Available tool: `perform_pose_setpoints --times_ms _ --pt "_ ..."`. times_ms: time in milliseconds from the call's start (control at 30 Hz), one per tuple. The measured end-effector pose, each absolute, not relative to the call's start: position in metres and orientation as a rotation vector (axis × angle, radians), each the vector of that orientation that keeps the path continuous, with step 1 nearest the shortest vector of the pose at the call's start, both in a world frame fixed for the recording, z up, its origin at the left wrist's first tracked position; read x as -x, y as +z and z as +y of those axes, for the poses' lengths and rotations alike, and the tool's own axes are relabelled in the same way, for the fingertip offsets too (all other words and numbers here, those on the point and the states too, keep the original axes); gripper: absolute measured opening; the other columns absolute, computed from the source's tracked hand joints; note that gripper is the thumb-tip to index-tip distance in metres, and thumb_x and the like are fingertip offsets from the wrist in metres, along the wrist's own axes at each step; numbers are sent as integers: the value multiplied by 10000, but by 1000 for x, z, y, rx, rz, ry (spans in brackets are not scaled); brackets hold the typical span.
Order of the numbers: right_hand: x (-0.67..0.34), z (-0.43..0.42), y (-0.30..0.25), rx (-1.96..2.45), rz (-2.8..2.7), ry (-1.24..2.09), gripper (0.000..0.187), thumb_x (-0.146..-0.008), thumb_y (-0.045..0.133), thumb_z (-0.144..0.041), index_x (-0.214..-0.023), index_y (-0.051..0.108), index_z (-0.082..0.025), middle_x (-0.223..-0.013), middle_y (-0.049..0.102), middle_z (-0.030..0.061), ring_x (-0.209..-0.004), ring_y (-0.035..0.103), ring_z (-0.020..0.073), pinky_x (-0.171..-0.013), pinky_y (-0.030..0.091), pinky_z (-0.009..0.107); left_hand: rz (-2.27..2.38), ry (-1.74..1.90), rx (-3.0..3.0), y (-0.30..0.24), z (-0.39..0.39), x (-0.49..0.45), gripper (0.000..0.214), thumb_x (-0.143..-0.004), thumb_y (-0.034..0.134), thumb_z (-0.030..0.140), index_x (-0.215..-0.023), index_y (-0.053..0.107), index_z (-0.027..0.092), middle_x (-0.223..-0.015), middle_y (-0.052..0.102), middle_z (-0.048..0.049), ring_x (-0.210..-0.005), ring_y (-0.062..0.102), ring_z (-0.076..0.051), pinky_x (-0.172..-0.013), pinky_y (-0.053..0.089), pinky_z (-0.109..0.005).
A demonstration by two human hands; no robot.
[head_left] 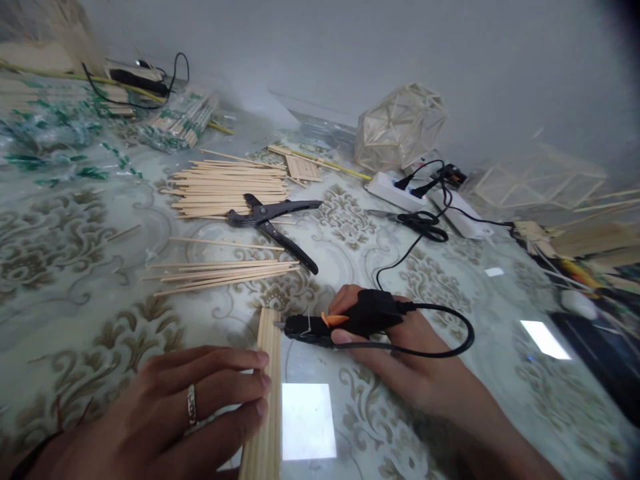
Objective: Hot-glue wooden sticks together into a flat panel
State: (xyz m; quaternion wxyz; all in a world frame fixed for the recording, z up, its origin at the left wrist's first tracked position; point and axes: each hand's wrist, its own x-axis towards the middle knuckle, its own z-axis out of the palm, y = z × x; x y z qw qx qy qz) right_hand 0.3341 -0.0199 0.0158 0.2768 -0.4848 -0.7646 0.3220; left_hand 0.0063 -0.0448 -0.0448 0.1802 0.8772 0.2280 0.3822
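In my right hand (420, 363) is a black hot glue gun (360, 317) with an orange trigger, its cable looping back over the wrist. The metal nozzle points left and meets or nearly meets the right edge of a pale wooden strip (270, 373), close to its far end. Fingertips of my left hand (200, 403), which wears a ring, press on the strip from the left. My left thumb is mostly hidden. The strip seems made of thin sticks laid side by side.
Beyond lie black cutters (265, 213), loose sticks (225, 273) and a pile of sticks (220, 183). Black scissors (425, 223) lie beside a white power strip (400, 193) with plugged cables. Stick-frame models (400, 127) and bagged sticks (180, 120) stand at the back.
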Motion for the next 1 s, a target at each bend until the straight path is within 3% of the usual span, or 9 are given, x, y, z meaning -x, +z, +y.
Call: perform_pose_setpoints --times_ms 233,467,633,867,1000 --pt "-336 -18 13 1313 -2061 935 124 -1073 666 -271 -958 659 -225 -875 713 10 -792 687 180 -717 510 306 637 1033 -2543 -38 -40 -4 200 -1118 616 177 -1275 740 162 -1328 814 -24 -1415 702 -210 -1202 599 -314" --pt "-333 -19 18 1330 -2032 992 116 -1074 661 -280 -970 666 -229 -874 702 15 -778 683 189 -696 509 315 697 1094 -2606 -46 -49 -15 407 -956 837 436 -1343 731 370 -1275 810 -4 -1279 777 -312 -1056 724 -475" --pt "-333 -19 18 1345 -2007 1012 150 -1075 670 -315 -949 667 -233 -872 692 14 -777 677 197 -694 504 328 685 1098 -2601 -50 -52 -7 468 -930 852 439 -1379 724 408 -1282 813 1 -1293 773 -331 -1038 739 -510" --pt "-333 -20 18 1351 -1990 1015 87 -1058 691 -282 -982 683 -241 -887 710 7 -798 690 200 -721 506 332 757 1011 -2535 -49 -50 -1 269 -1128 596 285 -1358 729 244 -1319 832 -8 -1389 731 -235 -1143 691 -394" --pt "-334 -21 18 1363 -1956 1020 39 -1037 711 -266 -1006 690 -253 -893 743 17 -812 712 224 -737 516 349 636 989 -2573 -44 -42 1 253 -1100 639 216 -1331 739 182 -1321 832 -30 -1414 713 -236 -1178 660 -377"
